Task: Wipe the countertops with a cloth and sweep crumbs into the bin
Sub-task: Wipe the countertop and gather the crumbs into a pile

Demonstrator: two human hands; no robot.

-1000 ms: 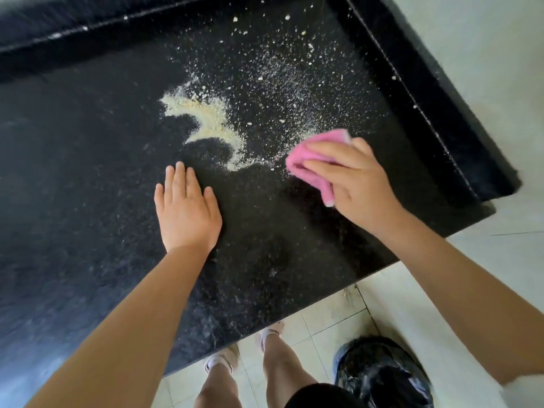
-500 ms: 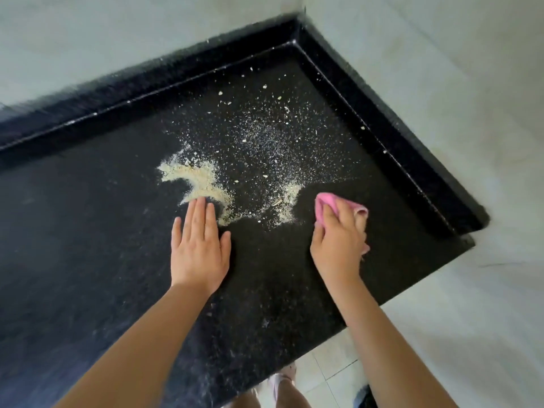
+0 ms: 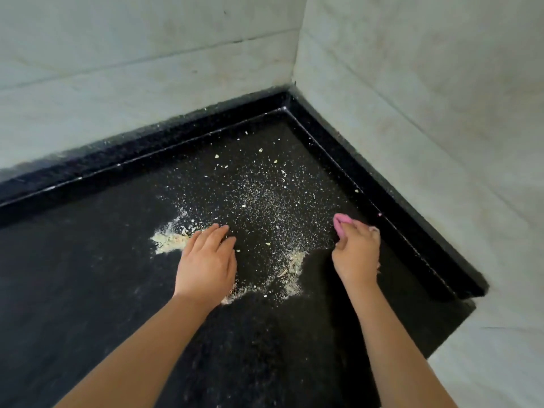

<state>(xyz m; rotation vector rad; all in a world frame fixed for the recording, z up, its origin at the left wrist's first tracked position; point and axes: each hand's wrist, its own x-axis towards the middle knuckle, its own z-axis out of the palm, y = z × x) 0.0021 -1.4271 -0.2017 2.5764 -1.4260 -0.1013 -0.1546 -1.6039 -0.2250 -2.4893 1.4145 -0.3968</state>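
Pale crumbs [image 3: 259, 195] are scattered over the black speckled countertop [image 3: 88, 290], thicker in a heap [image 3: 166, 240] at the left and a streak [image 3: 291, 269] between my hands. My left hand [image 3: 206, 260] lies flat on the counter, fingers straight, over part of the crumb heap. My right hand [image 3: 357, 251] grips a pink cloth [image 3: 341, 222] and presses it on the counter near the right raised edge. Only the cloth's tip shows past my fingers. The bin is out of view.
A raised black lip [image 3: 391, 207] borders the counter at the back and the right, meeting in a corner. Pale tiled walls [image 3: 147, 69] rise behind both lips. The counter's front right corner [image 3: 459, 316] ends against the wall.
The view has tilted up, so the floor and bin dropped out of sight. My right hand carried the cloth right and farther back toward the lip. My left hand slid forward onto the crumbs.
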